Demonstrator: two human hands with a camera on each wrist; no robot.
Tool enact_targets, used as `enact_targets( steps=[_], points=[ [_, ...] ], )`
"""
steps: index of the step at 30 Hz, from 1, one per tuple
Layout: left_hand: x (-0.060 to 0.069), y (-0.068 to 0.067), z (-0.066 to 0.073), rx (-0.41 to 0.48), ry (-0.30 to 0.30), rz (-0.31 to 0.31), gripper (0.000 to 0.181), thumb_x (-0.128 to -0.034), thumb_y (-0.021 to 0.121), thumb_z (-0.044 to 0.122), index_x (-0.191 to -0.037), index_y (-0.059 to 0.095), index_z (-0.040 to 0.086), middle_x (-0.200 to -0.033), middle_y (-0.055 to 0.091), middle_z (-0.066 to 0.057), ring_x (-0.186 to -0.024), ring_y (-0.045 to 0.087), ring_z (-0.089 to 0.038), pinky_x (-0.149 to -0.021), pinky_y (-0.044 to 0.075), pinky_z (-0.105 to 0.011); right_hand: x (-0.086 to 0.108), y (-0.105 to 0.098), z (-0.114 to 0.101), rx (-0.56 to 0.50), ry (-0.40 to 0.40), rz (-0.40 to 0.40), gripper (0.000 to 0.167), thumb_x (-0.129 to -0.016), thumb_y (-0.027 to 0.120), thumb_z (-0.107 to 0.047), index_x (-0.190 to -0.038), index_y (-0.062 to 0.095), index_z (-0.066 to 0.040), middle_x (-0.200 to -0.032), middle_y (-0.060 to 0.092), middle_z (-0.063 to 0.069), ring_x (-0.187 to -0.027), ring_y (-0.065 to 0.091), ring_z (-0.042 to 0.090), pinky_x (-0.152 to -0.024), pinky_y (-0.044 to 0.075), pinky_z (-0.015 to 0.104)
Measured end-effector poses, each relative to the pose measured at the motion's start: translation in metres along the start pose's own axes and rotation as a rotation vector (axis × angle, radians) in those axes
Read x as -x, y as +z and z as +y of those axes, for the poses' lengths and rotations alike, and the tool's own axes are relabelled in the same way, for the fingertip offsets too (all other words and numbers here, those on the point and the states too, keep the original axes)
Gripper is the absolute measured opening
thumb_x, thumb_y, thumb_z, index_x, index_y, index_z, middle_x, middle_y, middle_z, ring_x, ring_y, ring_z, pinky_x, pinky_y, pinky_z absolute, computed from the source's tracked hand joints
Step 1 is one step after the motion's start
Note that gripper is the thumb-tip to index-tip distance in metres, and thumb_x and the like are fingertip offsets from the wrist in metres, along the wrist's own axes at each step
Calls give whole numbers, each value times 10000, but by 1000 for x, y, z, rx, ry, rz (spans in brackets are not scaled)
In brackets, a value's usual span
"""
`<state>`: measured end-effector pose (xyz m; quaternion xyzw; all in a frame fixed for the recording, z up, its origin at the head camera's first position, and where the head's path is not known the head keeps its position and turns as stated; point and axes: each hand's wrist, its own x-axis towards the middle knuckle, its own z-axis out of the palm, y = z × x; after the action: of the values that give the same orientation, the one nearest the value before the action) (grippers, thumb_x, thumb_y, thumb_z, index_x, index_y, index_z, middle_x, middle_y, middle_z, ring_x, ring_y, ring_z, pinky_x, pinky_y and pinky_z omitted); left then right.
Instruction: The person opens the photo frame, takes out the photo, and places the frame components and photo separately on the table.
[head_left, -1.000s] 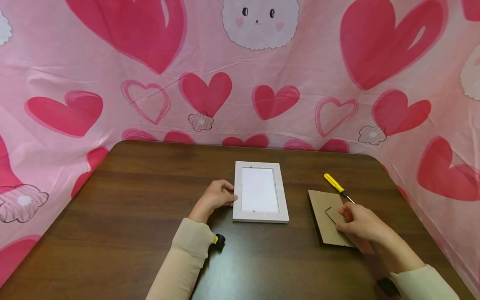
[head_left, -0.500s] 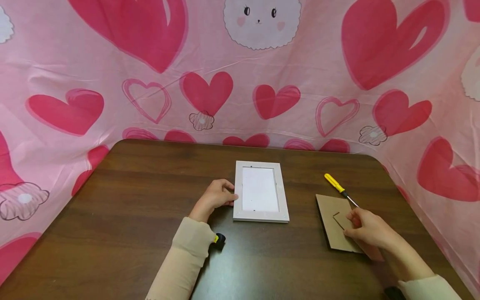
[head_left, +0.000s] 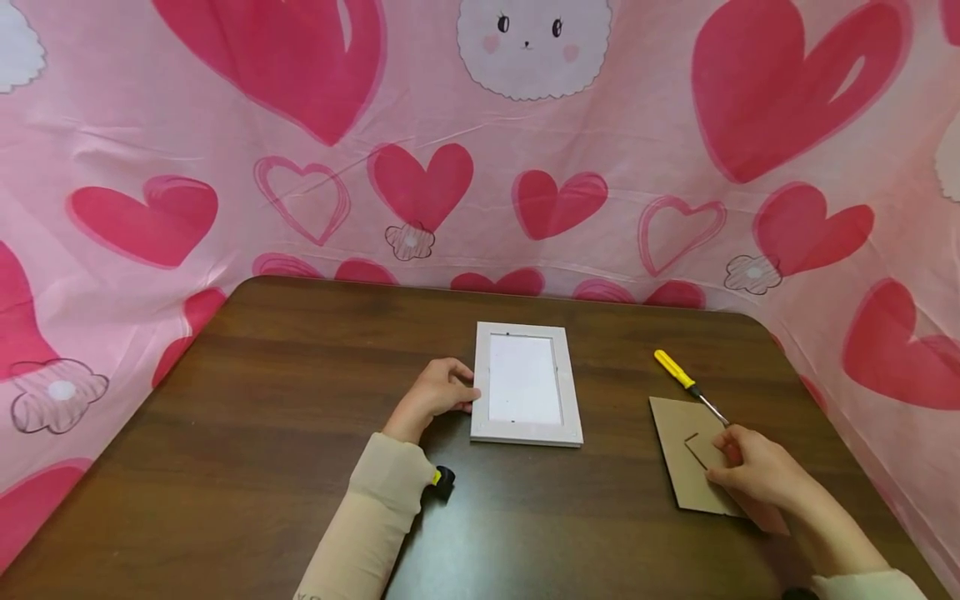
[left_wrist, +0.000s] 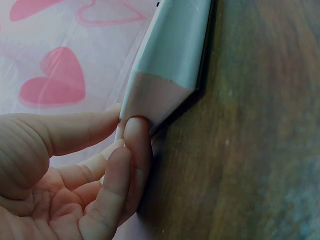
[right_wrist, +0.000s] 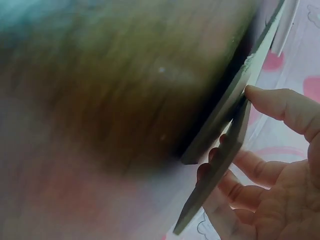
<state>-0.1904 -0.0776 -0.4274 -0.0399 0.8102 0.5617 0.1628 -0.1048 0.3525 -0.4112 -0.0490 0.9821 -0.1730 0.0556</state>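
Observation:
A white picture frame [head_left: 527,433] lies on the table with a white sheet [head_left: 523,379] showing inside its border. My left hand [head_left: 433,390] pinches the frame's left edge, thumb on top and fingers against the side, as the left wrist view also shows at the frame's edge [left_wrist: 170,45]. To the right, my right hand [head_left: 761,467] holds a brown backing board [head_left: 678,462] by its fold-out stand leg [right_wrist: 220,160]. The thumb lies at the leg's upper edge and the fingers curl behind it. A thin bent line marks the board's face. The board's underside is hidden.
A yellow-handled screwdriver [head_left: 675,369] lies behind the backing board, its tip close to my right fingers. The brown wooden table [head_left: 300,358] has rounded far corners. A pink cloth [head_left: 420,100] with hearts hangs behind and beside it.
My right hand has moved the backing board rightward and toward me, away from the frame. The left hand and frame stay in place. The head view has shifted slightly.

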Motion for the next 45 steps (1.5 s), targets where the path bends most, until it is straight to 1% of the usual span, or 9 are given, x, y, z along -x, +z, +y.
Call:
enact_targets(
  steps=[4,11,19,26,30,34,38,41,45],
  points=[
    [0,1,0,2,-2,1,305,-868,743,57,-1127,600,-18,-711,596,-75,-590,603,-151,-591,512,-227,2,0,5,5,1,-9,378,-759,802,-200,-1000,599,10,-823,539,24,-754,495,152,-638,380,294],
    [0,0,1,4,-5,-2,299,-868,740,47,-1124,602,-22,-704,588,-71,-589,601,-153,-588,508,-228,4,-4,10,27,33,-26,410,-769,801,-210,-1028,596,33,-879,595,77,-819,567,209,-684,437,354],
    [0,0,1,-11,-7,-1,299,-875,738,61,-1134,606,-11,-725,590,-79,-608,607,-159,-604,515,-233,7,-7,17,47,60,-22,434,-776,806,-214,-1039,583,50,-897,610,136,-849,597,282,-686,442,370],
    [1,0,1,-20,-9,-4,304,-877,738,70,-1139,604,-6,-739,596,-81,-618,611,-160,-606,512,-231,8,-8,22,55,60,-14,429,-767,811,-207,-1031,586,45,-887,597,120,-834,588,266,-685,435,366],
    [1,0,2,-7,-2,-7,301,-873,738,58,-1133,603,-12,-729,591,-75,-609,612,-155,-602,513,-228,9,-10,20,52,75,-24,430,-785,804,-222,-1046,586,41,-904,619,159,-856,611,316,-691,447,388],
    [0,1,0,-11,10,-7,294,-872,738,50,-1123,603,-20,-725,594,-78,-601,611,-154,-595,514,-232,6,-15,13,42,84,-25,392,-845,752,-242,-1062,587,39,-915,656,184,-875,641,364,-696,478,433],
    [0,0,0,-17,7,-10,290,-874,737,57,-1123,606,-16,-739,604,-88,-612,614,-160,-605,517,-231,-2,-21,-1,12,60,-22,341,-913,684,-258,-1084,591,21,-888,677,107,-832,647,284,-678,477,394],
    [1,-1,1,-16,6,-16,287,-876,736,62,-1119,604,-14,-738,606,-90,-613,617,-160,-609,519,-227,-12,-23,-19,-9,23,-25,322,-936,660,-265,-1097,602,8,-886,676,79,-808,631,233,-668,463,358],
    [3,-2,1,-20,15,-17,279,-878,732,59,-1108,593,-19,-723,600,-87,-601,617,-155,-596,515,-223,-29,-23,-50,-48,-37,-40,336,-936,665,-263,-1099,611,26,-901,668,117,-782,615,220,-651,472,346]
  ],
)
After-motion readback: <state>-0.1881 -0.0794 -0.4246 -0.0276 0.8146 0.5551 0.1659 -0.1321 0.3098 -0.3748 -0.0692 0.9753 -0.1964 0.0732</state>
